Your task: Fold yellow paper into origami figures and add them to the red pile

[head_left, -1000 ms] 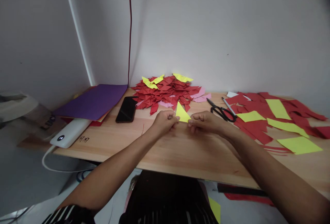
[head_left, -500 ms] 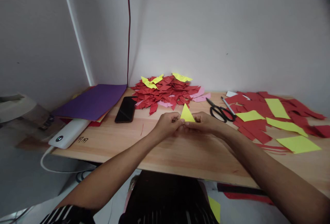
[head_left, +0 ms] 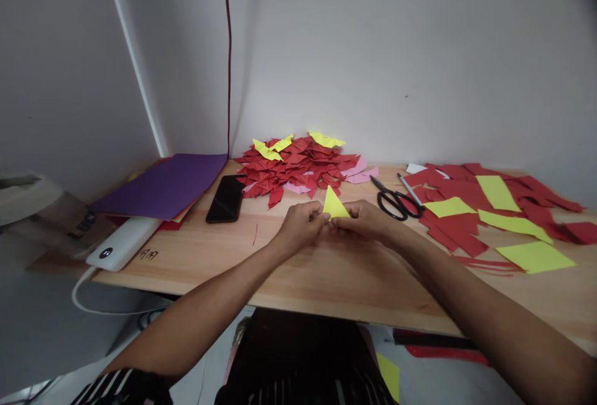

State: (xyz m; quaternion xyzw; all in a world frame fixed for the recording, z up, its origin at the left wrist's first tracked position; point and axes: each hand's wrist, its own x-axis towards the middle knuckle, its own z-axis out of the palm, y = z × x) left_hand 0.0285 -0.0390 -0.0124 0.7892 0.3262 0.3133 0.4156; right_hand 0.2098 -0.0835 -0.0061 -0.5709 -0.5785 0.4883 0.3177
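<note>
Between my two hands a small yellow paper (head_left: 334, 204) shows as a pointed triangle, its tip up. My left hand (head_left: 304, 224) pinches its lower left side. The lower right side is gripped by my right hand (head_left: 361, 221), thumb in front. Both hands are just above the wooden table (head_left: 345, 280), thumbs close together. Behind them lies a heap of folded red papers (head_left: 298, 165), with folded yellow pieces (head_left: 326, 139) on top and pink ones (head_left: 359, 172) at its right.
Black scissors (head_left: 396, 200) and a pen (head_left: 410, 190) lie right of my hands, beside red sheets (head_left: 459, 190) and yellow sheets (head_left: 536, 257). At left are a phone (head_left: 225, 198), purple paper (head_left: 172, 184) and a white power bank (head_left: 122, 244) with a cable.
The whole view has shifted slightly. My hands keep their hold on the yellow paper, with almost no change in their pose.
</note>
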